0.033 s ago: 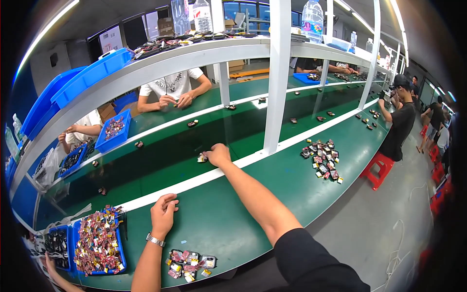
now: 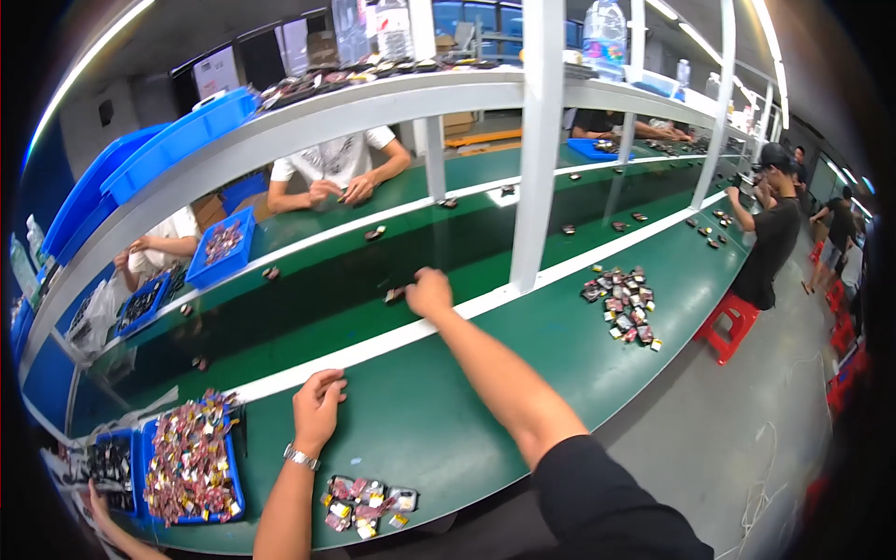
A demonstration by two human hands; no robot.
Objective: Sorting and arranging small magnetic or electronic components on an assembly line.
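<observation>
My right hand (image 2: 429,294) reaches over the white rail to the dark green belt. Its fingers are closed at the edge of a small black electronic part (image 2: 395,295), which shows at the fingertips. My left hand (image 2: 317,403), a metal watch on its wrist, hovers at or rests on the green tabletop beside the rail. Its fingers are loosely bent, the thumb stands apart, and nothing shows in them. Near my left forearm lies a small group of black parts with pink wrapping and yellow-white pieces (image 2: 369,506).
A blue bin (image 2: 236,476) heaped with such parts stands at the left, beside another bin (image 2: 117,471) of black pieces and another person's arm (image 2: 112,527). A larger pile (image 2: 621,303) lies to the right. A white post (image 2: 537,149) rises from the rail. Workers sit opposite.
The part at my right fingertips has tilted and looks darker, its pale face turned away. The right hand has shifted slightly up. My left hand stays in place; the whole view has shifted a little.
</observation>
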